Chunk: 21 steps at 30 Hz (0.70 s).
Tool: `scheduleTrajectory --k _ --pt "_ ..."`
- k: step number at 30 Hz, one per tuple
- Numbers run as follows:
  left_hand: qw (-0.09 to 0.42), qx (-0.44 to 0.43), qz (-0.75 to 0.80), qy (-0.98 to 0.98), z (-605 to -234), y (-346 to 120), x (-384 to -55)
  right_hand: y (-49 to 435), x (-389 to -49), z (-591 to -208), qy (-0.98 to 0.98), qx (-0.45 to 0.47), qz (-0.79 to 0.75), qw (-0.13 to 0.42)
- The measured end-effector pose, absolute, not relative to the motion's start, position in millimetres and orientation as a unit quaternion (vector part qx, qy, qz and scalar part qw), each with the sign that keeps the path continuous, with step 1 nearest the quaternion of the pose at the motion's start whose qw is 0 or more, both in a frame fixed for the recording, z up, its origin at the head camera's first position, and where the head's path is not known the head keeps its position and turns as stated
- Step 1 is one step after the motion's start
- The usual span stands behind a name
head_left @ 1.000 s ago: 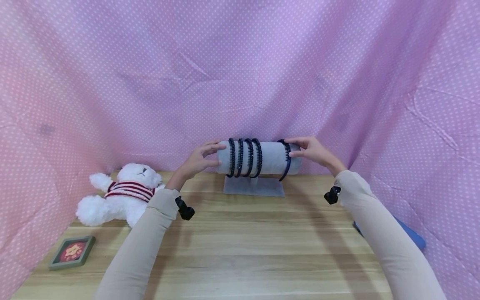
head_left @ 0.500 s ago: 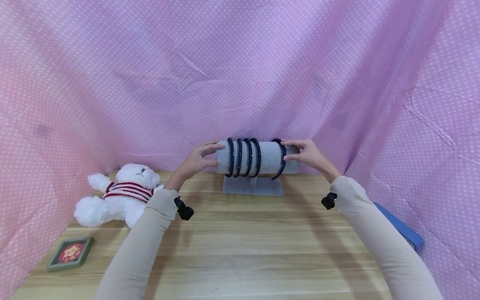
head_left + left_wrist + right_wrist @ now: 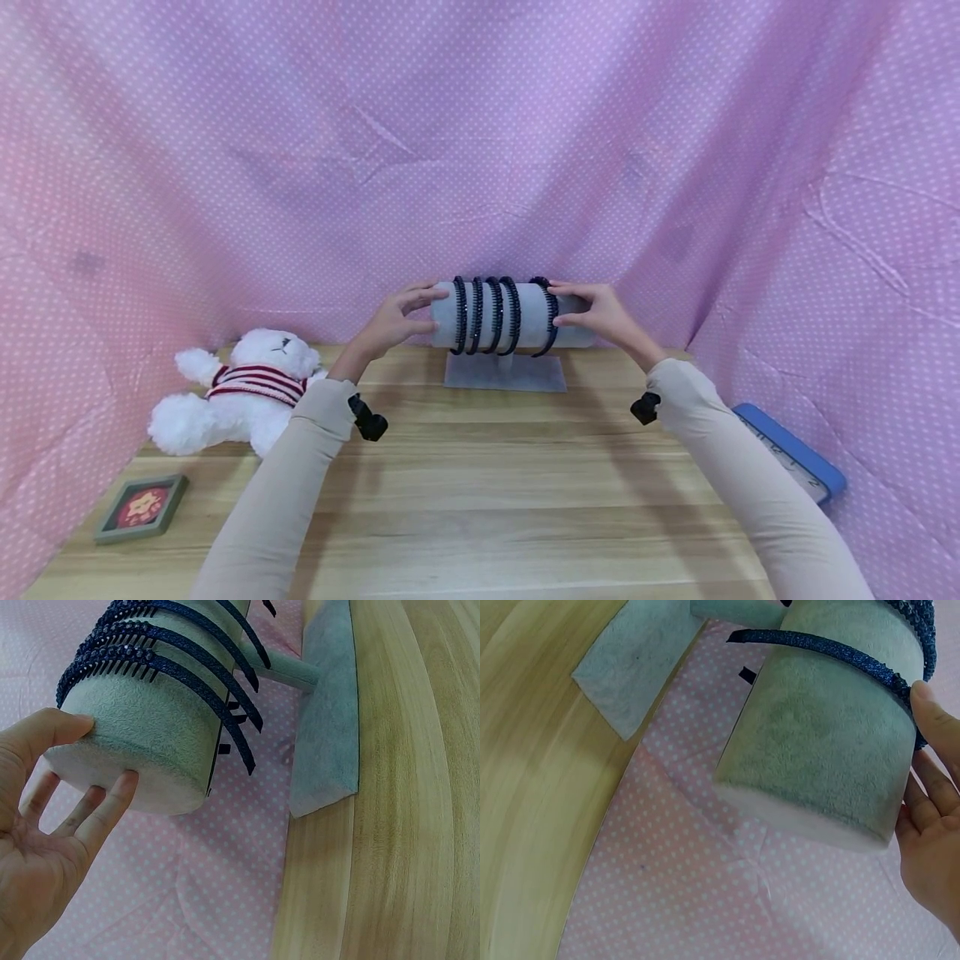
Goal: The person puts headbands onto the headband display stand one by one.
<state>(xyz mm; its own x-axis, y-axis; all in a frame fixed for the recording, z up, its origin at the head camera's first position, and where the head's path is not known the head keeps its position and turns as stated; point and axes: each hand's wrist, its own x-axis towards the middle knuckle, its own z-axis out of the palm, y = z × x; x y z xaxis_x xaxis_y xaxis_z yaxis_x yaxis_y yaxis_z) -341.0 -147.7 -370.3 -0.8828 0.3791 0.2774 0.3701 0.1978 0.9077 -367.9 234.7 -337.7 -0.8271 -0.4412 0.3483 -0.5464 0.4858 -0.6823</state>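
A grey plush roll-shaped headband stand (image 3: 534, 317) lies level on its post and flat base. Several dark sparkly headbands (image 3: 487, 315) with comb teeth sit round its left half. My left hand (image 3: 392, 323) holds the roll's left end; in the left wrist view the thumb (image 3: 71, 729) is on the side and the fingertips (image 3: 126, 784) are against the end face. Right of the group, one more headband (image 3: 840, 656) sits slightly tilted round the roll. My right hand (image 3: 603, 312) pinches it at the right, thumb in front; its fingertips are partly hidden behind the roll.
A white teddy bear (image 3: 255, 387) in a striped sweater lies at the left. In front of it is a small green-framed picture (image 3: 142, 508). A blue-rimmed clock (image 3: 798, 454) rests at the right, partly behind my sleeve. Pink dotted cloth (image 3: 480, 150) hangs round the wooden table (image 3: 495, 483).
My right hand has slid the single headband leftward along the roll, toward the other headbands. More of the clock shows beside the right sleeve. My left hand stays on the roll's end.
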Motion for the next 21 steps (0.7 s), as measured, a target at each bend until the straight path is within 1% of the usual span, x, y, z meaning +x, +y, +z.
scheduleTrajectory --k 10,21 --pt "-0.006 0.25 0.578 0.777 -370 -149 -342 228 -365 -344 -0.852 0.3 0.417 0.097" --pt "-0.004 0.239 0.58 0.779 -372 -146 -342 220 -363 -349 -0.847 0.315 0.411 0.116"
